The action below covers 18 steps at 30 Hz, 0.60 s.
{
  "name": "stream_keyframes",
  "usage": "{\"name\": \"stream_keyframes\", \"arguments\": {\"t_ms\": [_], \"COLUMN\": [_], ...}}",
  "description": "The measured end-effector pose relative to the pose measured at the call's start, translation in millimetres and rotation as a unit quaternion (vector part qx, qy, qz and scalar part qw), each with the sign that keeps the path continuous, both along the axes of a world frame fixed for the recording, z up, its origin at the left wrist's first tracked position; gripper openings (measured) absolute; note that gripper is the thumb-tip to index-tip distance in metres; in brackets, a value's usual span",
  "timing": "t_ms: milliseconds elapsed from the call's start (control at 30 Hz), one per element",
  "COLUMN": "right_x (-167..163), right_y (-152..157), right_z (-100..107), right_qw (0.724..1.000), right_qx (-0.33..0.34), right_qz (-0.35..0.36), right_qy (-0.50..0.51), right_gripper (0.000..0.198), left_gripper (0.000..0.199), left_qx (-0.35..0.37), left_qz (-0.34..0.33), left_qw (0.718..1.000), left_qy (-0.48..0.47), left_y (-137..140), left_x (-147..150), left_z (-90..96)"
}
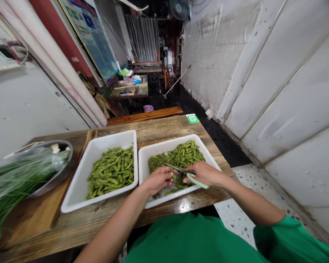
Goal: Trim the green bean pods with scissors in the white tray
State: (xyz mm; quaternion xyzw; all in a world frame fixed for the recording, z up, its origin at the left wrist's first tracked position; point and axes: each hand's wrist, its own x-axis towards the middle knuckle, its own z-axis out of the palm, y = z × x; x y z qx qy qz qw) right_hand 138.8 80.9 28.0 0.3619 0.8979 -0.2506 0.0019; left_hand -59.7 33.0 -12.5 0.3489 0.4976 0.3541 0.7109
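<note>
Over the right white tray, my right hand grips a pair of scissors with pale green handles. The blades point left, toward my left hand, whose fingers pinch a green edamame pod close beside them. Whether the blades touch the pod cannot be made out. Beneath both hands lies a heap of edamame pods, with a darker mass of small trimmings at its left. To the left stands a second white tray holding a pile of edamame pods.
Both trays rest on a wooden table. At left, a metal bowl with bagged green stalks sits over a wooden board. A QR code card lies at the far corner. A wooden bench stands beyond.
</note>
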Motion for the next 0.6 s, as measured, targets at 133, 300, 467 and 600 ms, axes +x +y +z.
{"name": "stream_keyframes", "arguments": {"t_ms": [133,300,467,600], "right_x": [5,13,16,16], "right_y": [6,10,8,7], "right_z": [-3,-11,-16,-18], "right_qw": [1.0,0.996,0.994,0.994], "right_qx": [0.026,0.033,0.016,0.026], "right_qz": [-0.004,-0.079,-0.103,-0.106], "right_qy": [-0.011,0.025,0.028,0.03], "right_gripper": [0.046,0.051,0.049,0.048], "left_gripper": [0.008,0.008,0.013,0.017], "left_qx": [-0.014,0.12,0.264,0.266], "left_qz": [0.064,0.172,-0.059,-0.13], "left_qw": [0.993,0.947,0.824,0.698], "left_qy": [0.101,0.245,0.498,0.652], "left_y": [6,22,32,38], "left_x": [-5,-24,-35,-32], "left_z": [0.8,12.2,3.6,-14.5]}}
